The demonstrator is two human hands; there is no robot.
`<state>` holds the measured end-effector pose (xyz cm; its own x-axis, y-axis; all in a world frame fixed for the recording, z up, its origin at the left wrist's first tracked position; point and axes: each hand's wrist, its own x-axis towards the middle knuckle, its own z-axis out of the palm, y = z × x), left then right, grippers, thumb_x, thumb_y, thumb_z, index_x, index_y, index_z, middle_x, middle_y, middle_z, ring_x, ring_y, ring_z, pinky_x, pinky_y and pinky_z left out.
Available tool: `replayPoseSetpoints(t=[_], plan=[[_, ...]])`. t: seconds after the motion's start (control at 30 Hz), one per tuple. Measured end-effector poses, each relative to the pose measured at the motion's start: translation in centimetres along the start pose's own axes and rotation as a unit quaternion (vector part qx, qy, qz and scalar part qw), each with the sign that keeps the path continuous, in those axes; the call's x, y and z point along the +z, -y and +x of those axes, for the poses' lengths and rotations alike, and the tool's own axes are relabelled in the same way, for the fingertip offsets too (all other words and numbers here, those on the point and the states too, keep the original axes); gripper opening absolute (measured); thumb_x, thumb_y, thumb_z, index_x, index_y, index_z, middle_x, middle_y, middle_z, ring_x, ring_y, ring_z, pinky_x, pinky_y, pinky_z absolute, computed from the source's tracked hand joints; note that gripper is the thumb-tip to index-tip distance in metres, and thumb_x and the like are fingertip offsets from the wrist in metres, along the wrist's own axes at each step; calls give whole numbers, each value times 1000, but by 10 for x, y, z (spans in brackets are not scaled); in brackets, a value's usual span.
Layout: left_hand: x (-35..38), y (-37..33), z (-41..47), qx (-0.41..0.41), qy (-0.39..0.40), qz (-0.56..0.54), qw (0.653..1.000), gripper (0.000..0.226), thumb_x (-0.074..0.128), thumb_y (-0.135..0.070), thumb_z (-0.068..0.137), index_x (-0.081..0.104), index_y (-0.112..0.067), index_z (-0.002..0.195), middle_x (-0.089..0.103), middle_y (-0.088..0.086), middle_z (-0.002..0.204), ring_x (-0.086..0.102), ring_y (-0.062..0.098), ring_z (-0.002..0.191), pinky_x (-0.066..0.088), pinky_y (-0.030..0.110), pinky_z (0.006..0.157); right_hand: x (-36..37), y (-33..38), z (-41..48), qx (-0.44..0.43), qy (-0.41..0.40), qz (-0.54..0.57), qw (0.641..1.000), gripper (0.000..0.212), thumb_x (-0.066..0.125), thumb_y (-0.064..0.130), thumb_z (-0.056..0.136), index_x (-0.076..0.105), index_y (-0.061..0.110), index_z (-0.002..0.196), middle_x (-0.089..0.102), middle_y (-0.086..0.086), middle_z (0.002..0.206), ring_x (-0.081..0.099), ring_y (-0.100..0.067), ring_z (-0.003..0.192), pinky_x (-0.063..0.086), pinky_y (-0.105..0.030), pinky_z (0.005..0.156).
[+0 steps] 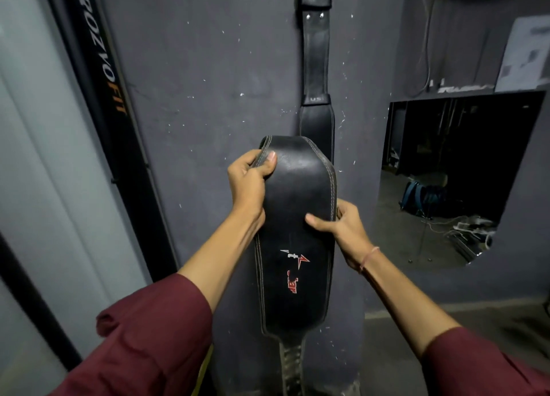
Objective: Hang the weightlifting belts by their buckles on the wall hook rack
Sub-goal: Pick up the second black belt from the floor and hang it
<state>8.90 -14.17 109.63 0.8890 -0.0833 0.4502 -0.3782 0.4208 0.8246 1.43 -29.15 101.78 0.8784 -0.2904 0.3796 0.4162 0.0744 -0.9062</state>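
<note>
Left hand (247, 184) and right hand (345, 232) pinch the belt (297, 187) — fingers (345, 209) probably behind.

The hanging belt (317, 53) is cut off above.

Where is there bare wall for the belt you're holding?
Bare grey wall lies left of the hanging belt, up to the slanted black bar; a narrower strip lies right, up to the corner. The middle is crowded: the left hand and right hand hold the second belt over the hanging one's lower end.
</note>
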Motion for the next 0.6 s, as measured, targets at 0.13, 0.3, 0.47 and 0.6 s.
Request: replayPoseSetpoints(t=[0.13, 0.3, 0.47, 0.6], plan=[[-4, 0, -5, -10, -6, -9, 1000, 8, 67, 2, 87, 69, -3, 81, 67, 9, 73, 64, 19, 70, 54, 30, 67, 26, 56, 35, -51, -25, 6, 998, 29, 75, -4, 76, 62, -15, 99, 69, -18, 88, 67, -26, 78, 57, -34, 72], [-12, 0, 2, -25, -10, -23, 999, 14, 69, -3, 86, 65, -6, 73, 58, 9, 72, 56, 22, 71, 47, 34, 69, 21, 24, 8, -24, -2, -2, 1000, 46, 79, -9, 70, 62, -5, 113, 72, -18, 107, 71, -25, 93, 59, -39, 80], [-15, 8, 7, -80, -11, 41, 996, 16, 73, -13, 84, 62, -4, 77, 57, 14, 77, 54, 25, 73, 44, 36, 68, 26, -7, -13, -2, -72, 66, 995, 31, 74, -14, 71, 67, -4, 99, 74, -19, 96, 73, -32, 86, 59, -41, 74], [-26, -1, 1, -56, 50, 59, 995, 24, 80, -14, 83, 71, -2, 103, 76, 13, 96, 74, 21, 86, 60, 34, 76, 38, 10, -4, -17, -88, 92, 992, 31, 73, -15, 70, 66, -9, 100, 74, -21, 94, 73, -33, 83, 59, -39, 70]])
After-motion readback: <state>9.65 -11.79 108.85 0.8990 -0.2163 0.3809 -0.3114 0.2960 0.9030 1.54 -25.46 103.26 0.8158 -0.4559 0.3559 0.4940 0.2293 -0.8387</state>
